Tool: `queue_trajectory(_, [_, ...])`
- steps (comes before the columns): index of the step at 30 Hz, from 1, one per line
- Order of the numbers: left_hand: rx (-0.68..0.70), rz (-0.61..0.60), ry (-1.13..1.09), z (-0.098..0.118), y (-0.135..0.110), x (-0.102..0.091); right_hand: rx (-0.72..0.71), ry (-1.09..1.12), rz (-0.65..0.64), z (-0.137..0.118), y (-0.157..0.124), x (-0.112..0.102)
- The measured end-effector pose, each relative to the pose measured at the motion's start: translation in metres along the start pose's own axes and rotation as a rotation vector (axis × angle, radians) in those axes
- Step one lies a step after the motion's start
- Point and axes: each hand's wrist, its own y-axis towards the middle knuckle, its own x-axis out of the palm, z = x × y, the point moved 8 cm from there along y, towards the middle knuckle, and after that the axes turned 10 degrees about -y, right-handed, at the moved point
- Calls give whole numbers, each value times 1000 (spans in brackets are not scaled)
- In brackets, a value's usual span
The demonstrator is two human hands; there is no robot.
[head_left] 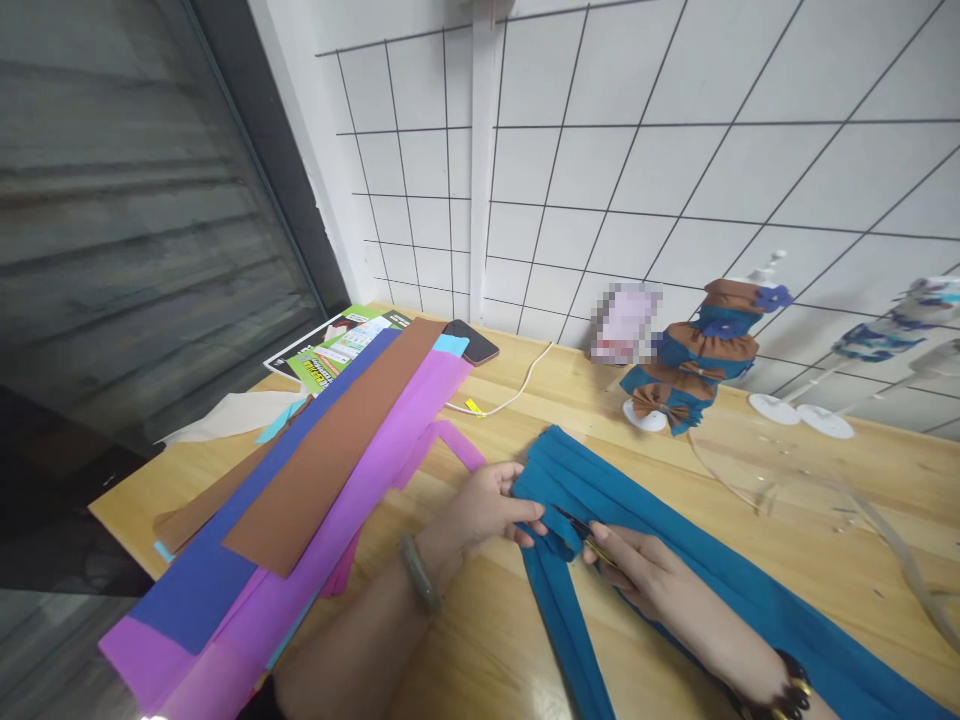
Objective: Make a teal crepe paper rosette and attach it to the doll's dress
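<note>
A left forearm (360, 640) wearing a bangle (420, 572) extends from the bottom of the frame, the left hand (487, 508) pinching teal fabric (585, 472) between nearly closed fingers right of center. At lower right, the right hand (641, 568) grips small dark-tipped snips (579, 525) at the cloth. Brown (337, 450), blue (199, 600) and purple strips (412, 405) lie at left on the wooden table (465, 650).

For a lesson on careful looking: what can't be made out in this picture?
All in the head view:
Small tool: most of its handle is hidden by the right hand.
Teal cloth: far end cut off by the picture's edge.
Pinkish object: details blurred by pixelation.
Leaflets: partly covered by the blue cloth; smaller print unreadable.
</note>
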Motion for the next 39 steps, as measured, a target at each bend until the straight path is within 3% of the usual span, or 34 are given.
queue_trajectory(7, [4,-20,-6,-1,1,0,-103,-87,97,-16,-5,-11])
queue_trajectory(20, [20,-58,35,0,1,5,-78,-98,-12,-33,3,-1])
queue_trajectory(25, [7,-50,37,2,-1,5,-164,-140,-4,-44,6,-1])
queue_trajectory(39, [17,-76,36,0,-1,6,-135,-97,6,-39,6,1])
